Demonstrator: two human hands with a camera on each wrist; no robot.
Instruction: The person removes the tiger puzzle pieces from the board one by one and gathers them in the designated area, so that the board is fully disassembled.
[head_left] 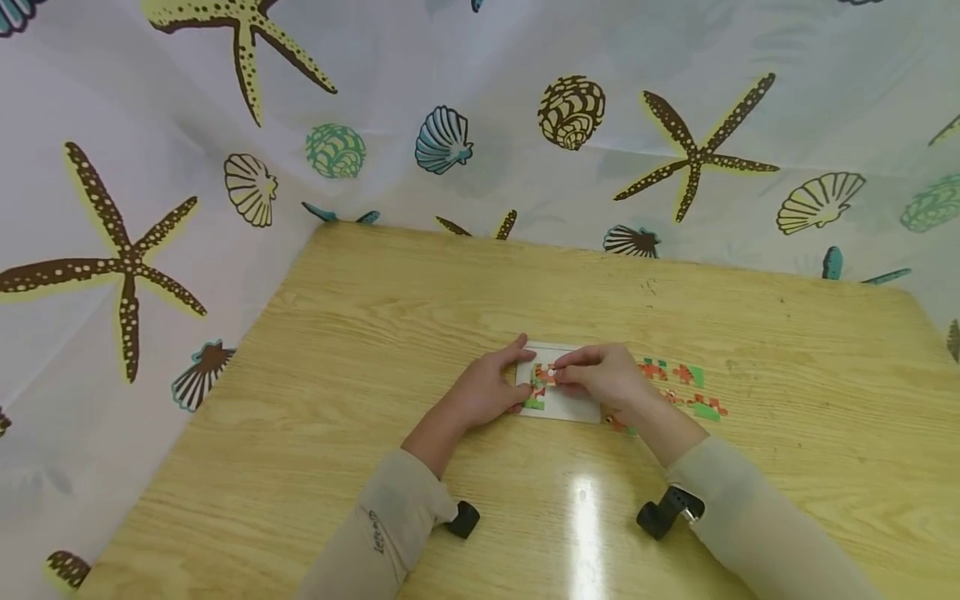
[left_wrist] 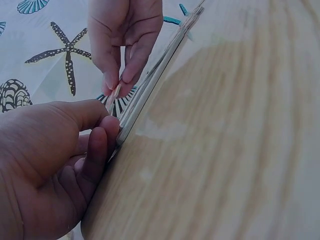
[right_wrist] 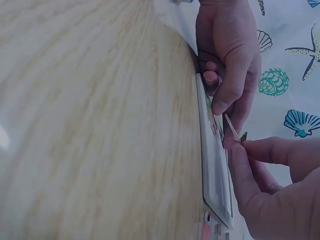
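A white puzzle board lies on the table, with joined orange and green puzzle pieces at its left side. My left hand grips the board's left edge, its thumb over those pieces. In the left wrist view, the fingers of the left hand are curled at the edge. Over the board, my right hand pinches a small puzzle piece between thumb and forefinger. That piece is tilted up from the board in the right wrist view. Its printed face is hard to make out there.
Several loose orange and green puzzle pieces lie right of the board, some partly behind my right wrist. The wooden table meets a hanging cloth with shells and starfish at its back and left. Black wrist cameras hang below both forearms.
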